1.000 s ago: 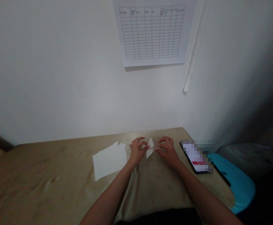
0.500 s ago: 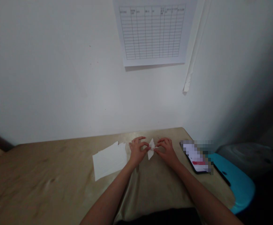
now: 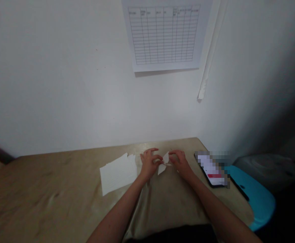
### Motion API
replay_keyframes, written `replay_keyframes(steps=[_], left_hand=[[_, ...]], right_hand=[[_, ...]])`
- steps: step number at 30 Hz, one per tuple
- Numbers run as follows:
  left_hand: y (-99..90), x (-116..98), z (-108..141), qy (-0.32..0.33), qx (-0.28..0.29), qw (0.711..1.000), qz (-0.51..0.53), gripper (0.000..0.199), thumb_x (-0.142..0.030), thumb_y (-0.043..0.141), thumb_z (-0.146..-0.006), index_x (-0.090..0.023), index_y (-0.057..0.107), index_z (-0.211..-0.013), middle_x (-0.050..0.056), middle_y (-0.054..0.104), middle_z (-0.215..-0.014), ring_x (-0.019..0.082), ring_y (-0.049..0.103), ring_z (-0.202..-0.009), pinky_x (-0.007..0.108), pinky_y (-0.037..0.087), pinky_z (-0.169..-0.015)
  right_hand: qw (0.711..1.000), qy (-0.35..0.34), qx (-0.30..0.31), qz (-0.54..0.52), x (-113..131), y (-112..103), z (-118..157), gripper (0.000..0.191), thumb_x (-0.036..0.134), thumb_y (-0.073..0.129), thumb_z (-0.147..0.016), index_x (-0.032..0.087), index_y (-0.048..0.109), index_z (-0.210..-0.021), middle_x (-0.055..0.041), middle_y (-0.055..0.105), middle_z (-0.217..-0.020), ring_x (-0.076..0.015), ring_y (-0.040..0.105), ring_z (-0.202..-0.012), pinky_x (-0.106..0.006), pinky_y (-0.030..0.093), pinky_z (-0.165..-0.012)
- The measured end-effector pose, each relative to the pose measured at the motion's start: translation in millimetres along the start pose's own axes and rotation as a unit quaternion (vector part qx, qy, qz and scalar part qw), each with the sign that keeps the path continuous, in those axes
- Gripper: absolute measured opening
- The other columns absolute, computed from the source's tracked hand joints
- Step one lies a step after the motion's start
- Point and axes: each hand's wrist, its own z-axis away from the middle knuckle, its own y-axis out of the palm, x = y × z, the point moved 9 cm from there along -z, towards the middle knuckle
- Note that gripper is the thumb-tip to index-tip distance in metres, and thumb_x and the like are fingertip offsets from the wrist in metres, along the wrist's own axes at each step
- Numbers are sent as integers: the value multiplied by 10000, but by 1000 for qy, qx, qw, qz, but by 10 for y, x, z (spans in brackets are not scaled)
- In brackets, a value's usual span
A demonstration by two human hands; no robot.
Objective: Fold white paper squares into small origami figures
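A small piece of folded white paper (image 3: 166, 158), with pointed flaps at top and bottom, is between my two hands above the cloth-covered table. The thumb and index finger of my left hand (image 3: 149, 163) pinch its left side, the other fingers raised and slightly spread. On the other side, my right hand (image 3: 181, 163) has its fingertips at the upper right flap; its thumb is partly hidden. Left of my left hand lies a larger white sheet of paper (image 3: 118, 173) with a torn, ragged top right edge.
The table (image 3: 61, 189) has a wrinkled tan cover and meets a white wall (image 3: 61, 84). A phone (image 3: 210, 170) with a lit, blurred screen lies on the right, beside a turquoise object (image 3: 259, 195) at the table's edge. A printed grid sheet (image 3: 165, 37) hangs on the wall.
My right fingers have shifted from the middle right of the folded paper up to its top flap. The paper has turned slightly, its top now leaning right. The left hand keeps its pinch.
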Motion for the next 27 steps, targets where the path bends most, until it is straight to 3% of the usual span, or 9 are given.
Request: replay_keyframes(steps=[3,7,10,14,20,27], left_hand=[[26,-43,12,12,11,1000,-2,73,-270,786,-769,-337,770,-793,-12,591,-1332,282,427,-1299,603,184,-1136],[51,-57,14,8,24,1000,-1,71,-317,782,-776,-341,769,-841,-7,586,-1342,271,430,-1302,584,193,-1150],[81,-19,16,-23,39,999,-5,225,-381,791,-760,-354,752,-980,9,589,-1350,282,426,-1312,615,197,-1145],[171,20,39,-65,89,994,-6,53,-349,745,-803,-310,764,-834,1,580,-1393,307,382,-1358,714,134,-1119],[171,1,44,-73,103,992,2,46,-297,724,-811,-302,764,-787,-14,550,-1442,307,351,-1386,749,104,-1108],[168,-15,43,-70,117,990,23,78,-330,767,-775,-276,752,-721,-10,544,-1444,303,336,-1398,733,68,-1128]], right_hand=[[998,61,-19,-11,-121,-6,7,436,438,711,-770,214,657,-1140,-88,675,-1100,-285,551,-1139,-471,415,-1030],[987,126,28,-95,-199,113,23,685,352,741,-708,175,540,-1338,-25,716,-880,-235,671,-921,-420,483,-952],[983,149,18,-108,-247,89,19,601,347,735,-697,180,607,-1260,-34,728,-904,-223,687,-888,-380,511,-893],[985,147,-9,-91,-296,30,9,486,369,732,-694,199,688,-1147,-61,725,-1005,-230,669,-955,-367,505,-900],[990,134,25,-22,-290,97,17,275,449,740,-695,204,783,-813,-89,704,-1030,-244,641,-977,-362,485,-908],[991,129,47,4,-320,114,23,299,464,715,-722,191,792,-820,-106,673,-1048,-232,638,-952,-351,478,-889]])
